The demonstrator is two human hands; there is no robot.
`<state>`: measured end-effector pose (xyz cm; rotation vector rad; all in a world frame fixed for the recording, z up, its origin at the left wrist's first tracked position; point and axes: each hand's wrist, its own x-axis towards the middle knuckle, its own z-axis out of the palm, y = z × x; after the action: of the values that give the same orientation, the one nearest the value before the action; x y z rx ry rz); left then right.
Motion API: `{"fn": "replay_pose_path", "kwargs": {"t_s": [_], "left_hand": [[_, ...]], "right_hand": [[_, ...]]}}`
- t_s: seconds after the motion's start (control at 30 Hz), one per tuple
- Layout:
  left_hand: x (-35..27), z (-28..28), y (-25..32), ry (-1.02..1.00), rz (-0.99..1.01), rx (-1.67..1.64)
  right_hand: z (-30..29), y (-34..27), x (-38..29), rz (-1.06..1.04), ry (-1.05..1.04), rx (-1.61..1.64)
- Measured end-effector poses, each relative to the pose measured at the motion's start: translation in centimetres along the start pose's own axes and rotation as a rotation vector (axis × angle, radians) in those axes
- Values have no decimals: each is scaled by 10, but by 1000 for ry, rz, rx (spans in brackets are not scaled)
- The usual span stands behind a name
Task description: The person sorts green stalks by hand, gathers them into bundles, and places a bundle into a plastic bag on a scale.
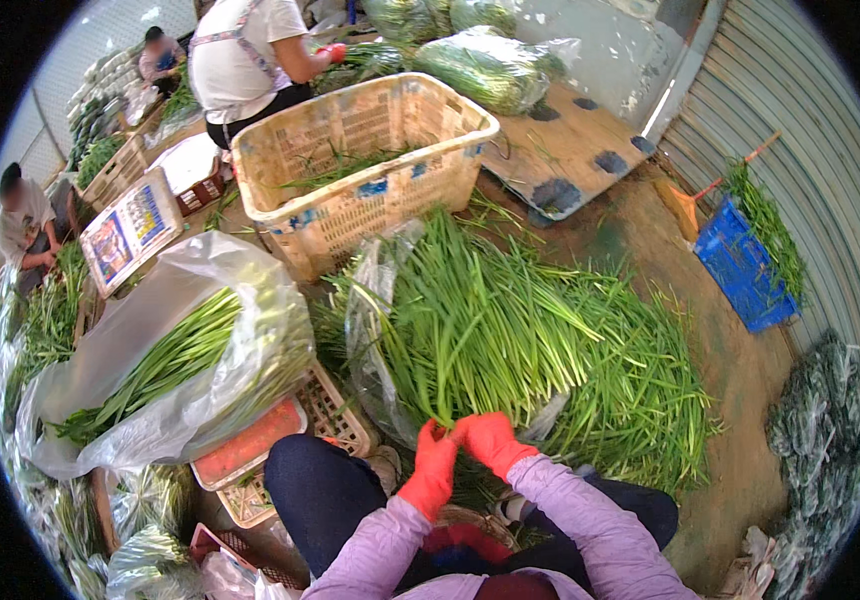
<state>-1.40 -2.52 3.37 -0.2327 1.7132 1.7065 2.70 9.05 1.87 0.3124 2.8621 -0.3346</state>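
In a red rubber glove, my left hand (433,463) grips the bottom ends of a small bunch of garlic chives (446,352). The bunch's leaves point away from me. My right hand (493,444), gloved alike, pinches at the same stem ends, its fingertips against the left ones. Just beyond both hands lies a large heap of garlic chives (520,322), pale stem ends toward me, partly on clear plastic sheeting (373,330). Loose green leaves (647,382) spread to the right of it. What exactly lies between my fingertips is hidden.
A cream plastic crate (370,195) stands behind the heap. To the left, an open clear bag (174,375) of chives rests near a red-topped box (250,442). A blue basket (745,262) leans by the corrugated wall (805,150). Several people (250,60) work farther back.
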Motion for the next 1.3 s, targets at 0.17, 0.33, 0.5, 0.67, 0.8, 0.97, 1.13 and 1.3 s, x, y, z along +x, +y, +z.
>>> {"fn": "replay_pose_path", "kwargs": {"t_s": [0.17,0.33,0.5,0.67,0.8,0.97,1.13,1.3], "left_hand": [[34,-7,-7,-121,-284,-265],[25,12,-2,-203,-76,-329],[11,27,11,-221,-9,-331],[-4,30,30,-468,-143,-345],[-14,57,14,-525,-349,-465],[8,37,2,-423,-526,-584],[-5,31,17,-150,-342,-286],[-25,40,67,-278,-145,-284]], "right_hand": [[-47,60,-3,495,407,326],[-53,140,-1,861,371,-88],[-35,157,3,957,103,-9],[-65,92,-19,521,300,100],[-103,43,-56,34,-102,438],[-123,155,16,490,316,-85],[-92,229,34,629,375,-531],[-136,246,20,706,390,-254]]}}
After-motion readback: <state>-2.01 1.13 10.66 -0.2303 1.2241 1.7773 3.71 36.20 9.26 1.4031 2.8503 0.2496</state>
